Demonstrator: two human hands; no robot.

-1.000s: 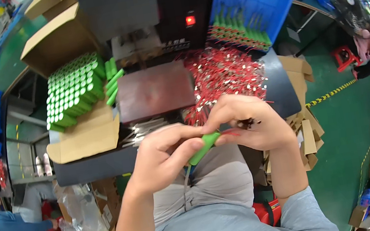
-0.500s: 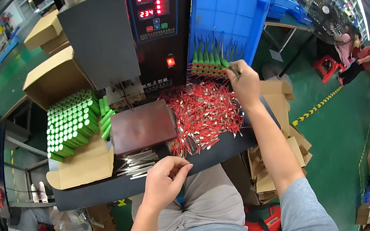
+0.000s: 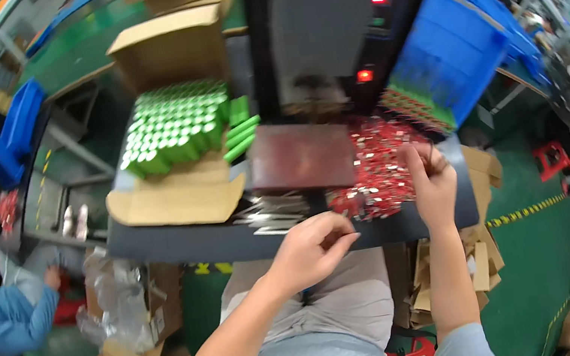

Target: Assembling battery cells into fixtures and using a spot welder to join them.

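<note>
My left hand is at the table's front edge, just right of the thin metal strips. Its thumb and fingertips are pinched together; anything between them is too small to make out. My right hand is over the right side of a pile of red wire leads with metal ends. Its fingers are bent and blurred, the thumb stands apart, and no object shows in it. Green cylindrical battery cells with leads stand in rows at the mouth of a blue bin, beyond this hand.
A reddish-brown block sits before a dark machine with red lights. An open cardboard box of upright green cells stands left, loose green cells beside it. A co-worker is at lower left.
My right hand has come away from the green cells at the blue bin, back over the red leads; the cell it gripped is gone from it. The view has swung left, shifting everything rightward.
</note>
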